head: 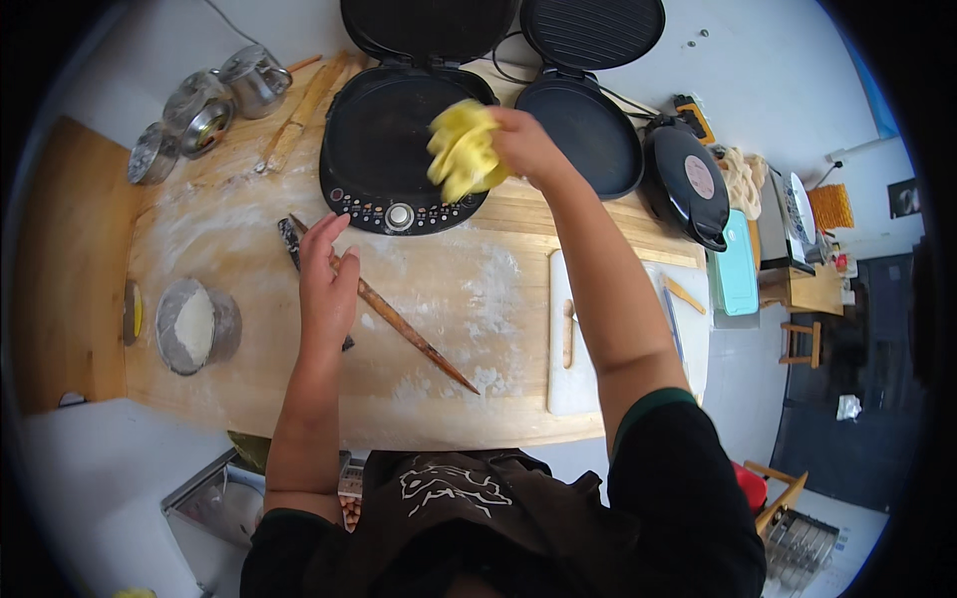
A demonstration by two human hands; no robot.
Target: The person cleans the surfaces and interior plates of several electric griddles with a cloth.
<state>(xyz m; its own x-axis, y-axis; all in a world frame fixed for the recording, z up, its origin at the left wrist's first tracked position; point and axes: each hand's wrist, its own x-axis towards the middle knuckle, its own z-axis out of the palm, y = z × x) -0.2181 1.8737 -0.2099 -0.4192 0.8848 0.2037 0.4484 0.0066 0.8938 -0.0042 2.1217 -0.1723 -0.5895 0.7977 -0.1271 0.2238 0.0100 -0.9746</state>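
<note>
My right hand (519, 146) grips a crumpled yellow cloth (465, 149), blurred, over the right side of an open black electric griddle (389, 134) with a control panel and knob. My left hand (329, 273) is above the floured wooden worktop, fingers loosely spread and seemingly holding nothing. Below it a tapered wooden rolling pin (411, 329) lies diagonally, and a dark flat tool (288, 241) lies partly hidden under the hand. Whether the left fingers touch the pin cannot be told. To the right stands a second open griddle (583, 138) with a ridged lid.
A metal bowl of flour (179, 327) stands at left, with metal pots (254, 81) behind. White cutting boards (559, 374) lie at right, bearing a yellow-handled tool (684, 294). Beyond are a closed black griddle (684, 183) and a turquoise lidded box (736, 269). Power cables run behind the griddles.
</note>
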